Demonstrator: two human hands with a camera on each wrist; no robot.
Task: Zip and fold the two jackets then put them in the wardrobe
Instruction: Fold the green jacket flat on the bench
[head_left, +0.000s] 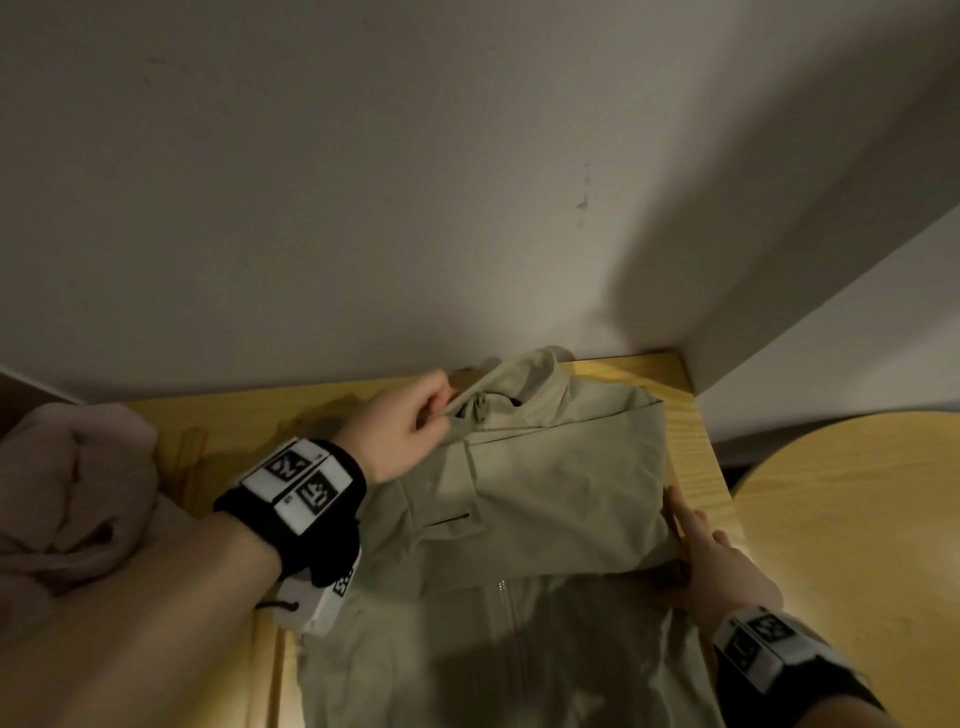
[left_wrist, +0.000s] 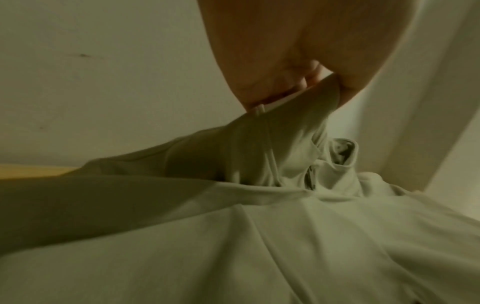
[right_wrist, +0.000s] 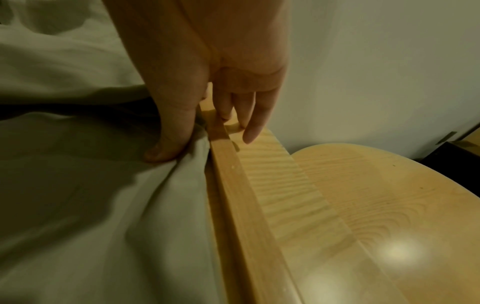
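Folding under way — the beige jacket (head_left: 545, 483), its length running toward the wall, is pinched at the collar by the left hand (head_left: 410, 431); the folded edge is pressed by the right hand (head_left: 711, 566), fingers straight.

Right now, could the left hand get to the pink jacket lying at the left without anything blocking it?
Probably yes. The left hand pinches the beige jacket near its collar and would have to let go first; the pink jacket lies beside that forearm with nothing between them.
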